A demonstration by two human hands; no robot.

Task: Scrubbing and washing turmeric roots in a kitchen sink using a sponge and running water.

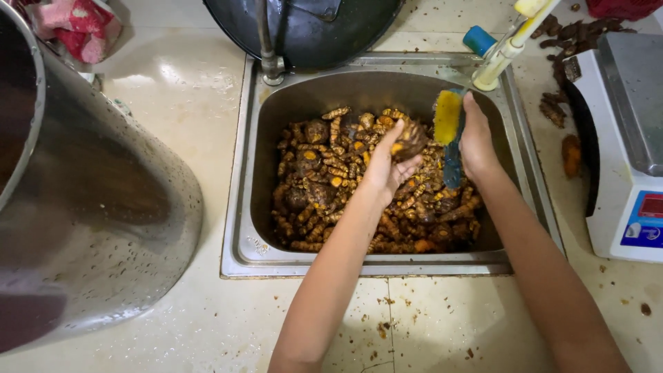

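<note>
Turmeric root point(409, 140), knobbly, brown-skinned with orange cut spots, sits gripped in the left hand point(387, 166) over the steel sink point(238, 207); right hand point(476, 141), at three o'clock of it, clasps a yellow-bristled, blue-handled brush point(449, 128); ridged rhizomes point(331, 179) heap below.

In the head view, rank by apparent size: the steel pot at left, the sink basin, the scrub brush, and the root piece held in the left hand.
1. steel pot, though nearness to the camera inflates it
2. sink basin
3. scrub brush
4. root piece
</note>
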